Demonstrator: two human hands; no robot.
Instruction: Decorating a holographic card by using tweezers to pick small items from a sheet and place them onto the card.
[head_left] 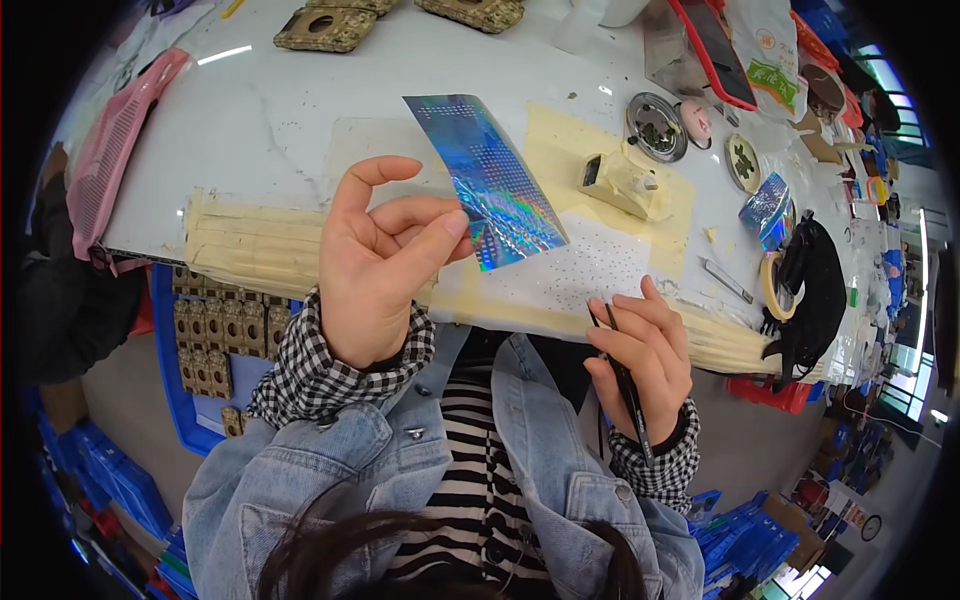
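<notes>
- Pinching the holographic sheet (487,180) between thumb and fingers, the left hand (375,262) holds it above the white table (260,120).
- Clamped on a black pen-like tool (627,385), the right hand (645,355) rests at the table's edge.
- Steadying the sheet probably helps when picking its tiny dots.

Bright, even overhead light; white desk (300,110) is close to blown out above the left hand's (375,265) grip. Small specular streak far up-left of that grip, pinpoint glints up-right. Holographic sheet (490,180) pinched in the grip throws rainbow glare, dot pattern readable. Shadows are soft and short, mostly under the desk edge below the grip. Centre is sharp; right hand (645,360) is crisp too. Heavy fisheye: desk edges bow, black vignette in the corners, clutter far right of the grips is squeezed and smeared. Window glow at lower right.
</notes>
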